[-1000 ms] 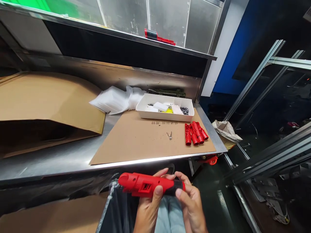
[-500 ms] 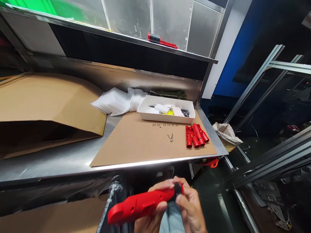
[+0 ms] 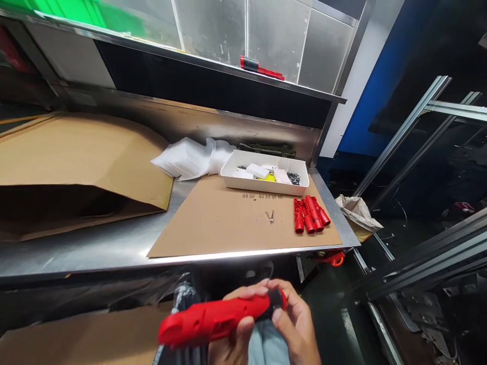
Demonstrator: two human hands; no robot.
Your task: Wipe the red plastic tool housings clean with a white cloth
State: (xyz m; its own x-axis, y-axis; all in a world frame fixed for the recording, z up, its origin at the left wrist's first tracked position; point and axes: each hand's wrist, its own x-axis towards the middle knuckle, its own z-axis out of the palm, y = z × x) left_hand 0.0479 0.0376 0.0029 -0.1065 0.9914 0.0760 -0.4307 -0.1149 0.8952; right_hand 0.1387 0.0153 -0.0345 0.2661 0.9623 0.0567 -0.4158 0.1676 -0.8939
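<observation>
While both hands pinch the red tool [image 3: 216, 320] below the table [image 3: 95, 248], right hand [image 3: 294, 324] at three o'clock, left hand [image 3: 232, 339] underneath, a slack grip could drop it.

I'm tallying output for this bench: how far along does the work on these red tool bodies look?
Looks done: one red-and-black tool lies on the upper steel shelf. In hand: the left hand and right hand hold a red plastic tool body with a black end below the bench edge. Seemingly left: a cluster of red plastic housings on the cardboard sheet, plus small parts in the white tray.
</observation>
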